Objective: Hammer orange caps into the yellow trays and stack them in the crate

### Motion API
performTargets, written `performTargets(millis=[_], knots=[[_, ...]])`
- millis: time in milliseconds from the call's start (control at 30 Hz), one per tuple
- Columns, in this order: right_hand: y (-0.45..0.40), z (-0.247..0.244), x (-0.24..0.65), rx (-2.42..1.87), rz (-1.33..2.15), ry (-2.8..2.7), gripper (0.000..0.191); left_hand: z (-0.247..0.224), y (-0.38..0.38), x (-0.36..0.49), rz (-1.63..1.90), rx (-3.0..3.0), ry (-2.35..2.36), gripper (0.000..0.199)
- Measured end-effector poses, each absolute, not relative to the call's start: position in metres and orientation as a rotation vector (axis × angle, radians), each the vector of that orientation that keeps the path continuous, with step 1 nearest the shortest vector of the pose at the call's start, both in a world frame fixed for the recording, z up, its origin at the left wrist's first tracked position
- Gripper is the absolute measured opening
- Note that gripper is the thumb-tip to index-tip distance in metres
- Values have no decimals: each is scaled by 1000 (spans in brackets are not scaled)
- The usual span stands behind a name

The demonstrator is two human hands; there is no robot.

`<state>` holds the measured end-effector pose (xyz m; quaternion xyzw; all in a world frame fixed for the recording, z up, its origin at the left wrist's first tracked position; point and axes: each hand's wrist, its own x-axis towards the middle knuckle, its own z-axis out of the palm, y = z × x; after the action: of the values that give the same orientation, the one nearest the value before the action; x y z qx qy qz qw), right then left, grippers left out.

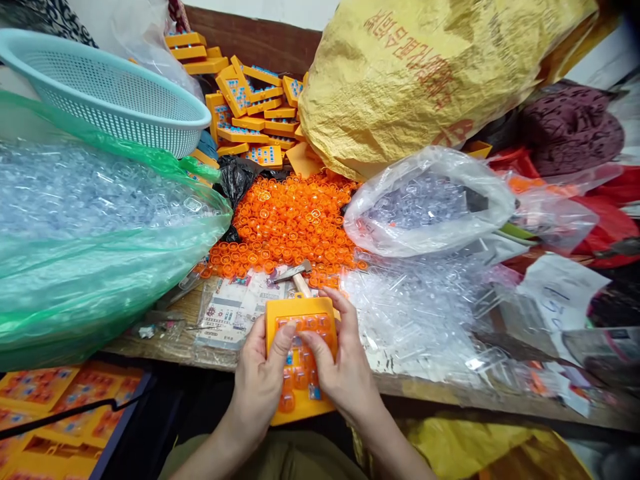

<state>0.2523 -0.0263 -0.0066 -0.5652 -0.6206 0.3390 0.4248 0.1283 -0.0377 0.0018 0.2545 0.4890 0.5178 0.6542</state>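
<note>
Between my two hands, at the table's front edge, is a yellow-orange plastic board (300,417) set with rows of clear orange round-cornered pieces and a few blue bits. My left hand (257,370) grips its left side, the thumb resting on the pieces. My right hand (347,363) holds the right side, fingers around the edge and thumb pressed on the face near the other thumb. Just beyond the board lies a hammer (295,272), its handle partly hidden behind the board. Past it spreads a heap of small orange rings (295,220).
Left are a green bag (110,267) of clear pieces and a light blue basket (125,93). Stacked yellow boards (255,113) and a big yellow sack (425,73) stand behind. Clear plastic parts (415,313) and an open white bag (360,227) lie right. More boards (65,413) sit lower left.
</note>
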Motion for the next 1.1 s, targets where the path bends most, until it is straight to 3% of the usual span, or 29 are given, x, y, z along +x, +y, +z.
performTargets(millis=[200, 367, 467, 633, 900, 1000, 1100], knots=[[-3, 2, 259, -1435, 697, -1674, 49, 5, -22, 130, 1178, 487, 1048, 41], [100, 37, 317, -1668, 285, -1769, 25, 12, -9, 123, 1065, 208, 973, 44], [169, 50, 359, -1877, 2, -1744, 22, 11, -7, 120, 1032, 174, 983, 44], [226, 45, 387, -2079, -164, -1967, 27, 8, -5, 115, 959, 191, 883, 45], [213, 50, 401, -1935, -239, -2033, 23, 2, -1, 104, 944, 161, 788, 64], [182, 59, 393, -1769, -224, -1909, 30, 3, -2, 104, 960, 148, 756, 70], [125, 59, 363, -1529, -54, -1888, 22, 5, -3, 104, 976, 170, 728, 75]])
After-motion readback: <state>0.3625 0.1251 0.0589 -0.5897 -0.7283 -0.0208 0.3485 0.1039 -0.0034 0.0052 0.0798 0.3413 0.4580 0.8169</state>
